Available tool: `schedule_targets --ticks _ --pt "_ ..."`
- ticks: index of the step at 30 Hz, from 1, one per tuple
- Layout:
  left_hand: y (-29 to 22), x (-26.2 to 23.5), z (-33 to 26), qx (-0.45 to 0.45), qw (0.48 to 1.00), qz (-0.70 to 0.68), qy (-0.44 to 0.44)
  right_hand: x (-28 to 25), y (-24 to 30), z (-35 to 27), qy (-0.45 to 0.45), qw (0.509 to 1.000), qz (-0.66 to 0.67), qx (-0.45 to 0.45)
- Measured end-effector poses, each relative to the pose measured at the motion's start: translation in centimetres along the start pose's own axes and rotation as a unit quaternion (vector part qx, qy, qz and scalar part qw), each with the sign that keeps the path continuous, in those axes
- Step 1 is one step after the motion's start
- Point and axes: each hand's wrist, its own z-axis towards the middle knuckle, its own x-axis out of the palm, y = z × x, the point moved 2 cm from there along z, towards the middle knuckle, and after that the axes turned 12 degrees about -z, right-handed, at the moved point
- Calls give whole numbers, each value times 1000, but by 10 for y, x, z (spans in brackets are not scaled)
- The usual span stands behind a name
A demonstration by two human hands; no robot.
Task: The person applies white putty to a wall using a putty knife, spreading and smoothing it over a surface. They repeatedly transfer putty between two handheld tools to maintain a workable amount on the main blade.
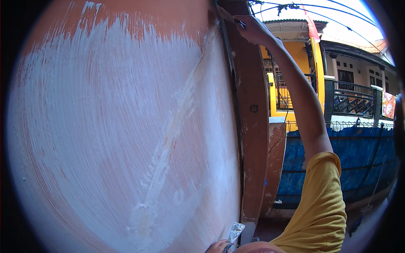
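My right hand (254,30) is raised high at the top, its fingers closed round the dark handle of a putty knife (226,15). The blade lies by the upper corner where the wall (105,92) meets a brown door frame (249,126). White filler is brushed in streaks over the orange wall, with a thicker cream band running slantwise down it. Low at the bottom edge, only the fingers of my left hand (218,246) show, closed on a flat scraper (236,230) smeared with white. Its handle is mostly hidden.
To the right stand a blue sheet fence (337,162), a yellow house front (295,55) and a black railing (353,101). Cables (320,7) cross the sky above. My right arm, in a yellow sleeve (316,202), reaches up beside the frame.
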Motion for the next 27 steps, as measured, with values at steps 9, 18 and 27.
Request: schedule_targets --ticks 9,18,27 --pt "-47 11 -17 -112 962 -249 -23 42 16 37 -59 987 -146 20" --pt "-43 5 -18 -119 972 -199 -32 64 35 50 -29 978 -191 78" --pt "-48 7 -19 -185 964 -184 -57 10 -12 60 208 977 -38 9"
